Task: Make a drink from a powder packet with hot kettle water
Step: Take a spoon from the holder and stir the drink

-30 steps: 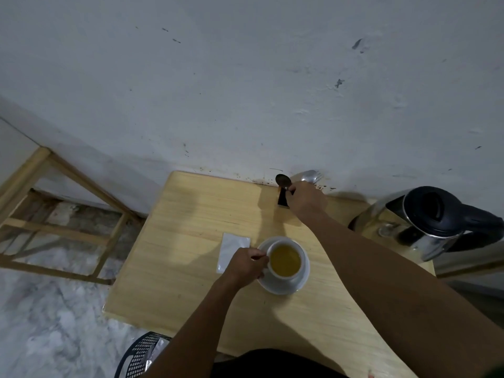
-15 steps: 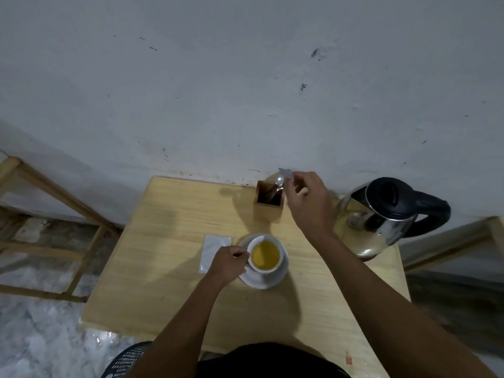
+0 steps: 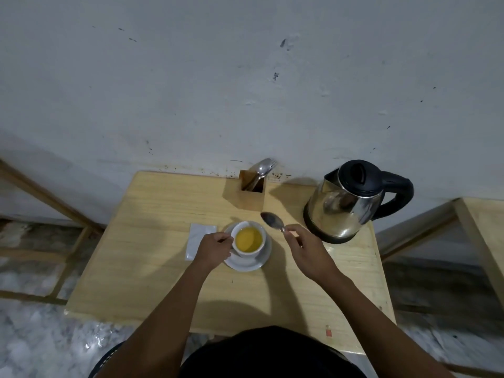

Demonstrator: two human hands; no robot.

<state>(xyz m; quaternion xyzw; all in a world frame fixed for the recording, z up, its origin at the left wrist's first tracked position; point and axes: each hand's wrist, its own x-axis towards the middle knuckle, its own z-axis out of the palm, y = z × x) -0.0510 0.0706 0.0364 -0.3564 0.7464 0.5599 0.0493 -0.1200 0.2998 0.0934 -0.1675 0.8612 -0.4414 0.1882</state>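
The left hand (image 3: 214, 248) pinches the handle side of the white cup (image 3: 248, 239), which holds yellow drink and sits on a saucer (image 3: 245, 264) mid-table (image 3: 152, 241). The right hand (image 3: 306, 251) pinches a spoon (image 3: 272, 221) by its handle, bowl raised just right of the cup, seemingly clear of it. A white packet (image 3: 197, 238) lies flat left of the saucer; the kettle (image 3: 345, 200) stands at right, near a wooden holder (image 3: 252, 193) of cutlery.

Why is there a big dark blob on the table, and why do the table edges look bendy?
In the head view, the dark blob on the pale wooden table is a shadow, apparently from the person's head and arms under a light above; the wide-angle lens bows the edges. The shiny steel kettle with a black lid mirrors the room, and dim light softens detail.
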